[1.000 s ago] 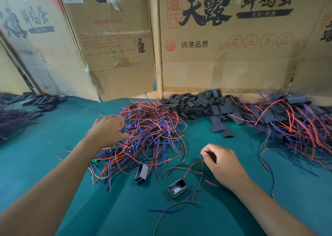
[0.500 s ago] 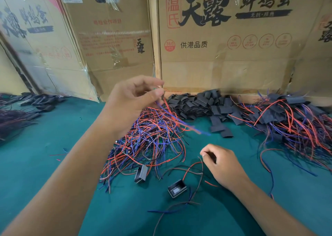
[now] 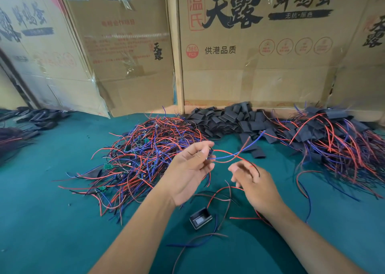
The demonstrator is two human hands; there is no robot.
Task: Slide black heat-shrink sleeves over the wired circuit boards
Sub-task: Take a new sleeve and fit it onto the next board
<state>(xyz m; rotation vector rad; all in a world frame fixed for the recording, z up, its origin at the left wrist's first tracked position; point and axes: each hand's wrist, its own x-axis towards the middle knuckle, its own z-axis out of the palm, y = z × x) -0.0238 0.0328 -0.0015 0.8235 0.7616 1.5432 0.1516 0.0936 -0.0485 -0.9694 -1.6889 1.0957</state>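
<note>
Head view: left hand (image 3: 188,170) pinches wired board (image 3: 210,151), leads trailing rightward; right hand (image 3: 253,180) just right, fingers loosely spread, sleeve unseen.

The large cardboard box (image 3: 260,50) standing along the far edge of the green table (image 3: 52,221) is showing big black brush characters "天露" beside a red-outlined seal reading "温氏". To the right of these, "鲜鸡蛋" is standing over a black brush stroke carrying "无抗·原色". Lower down, a red round badge is reading "360 PCS", with "供港品质" in black just beside it. Four red circular icons are sitting further right, their wording too small to read. The middle box (image 3: 125,50) is bearing a small vertical "天露" and faded red lines that are unreadable. The box at the left (image 3: 31,33) is repeating "鲜鸡蛋", blurred.
</note>
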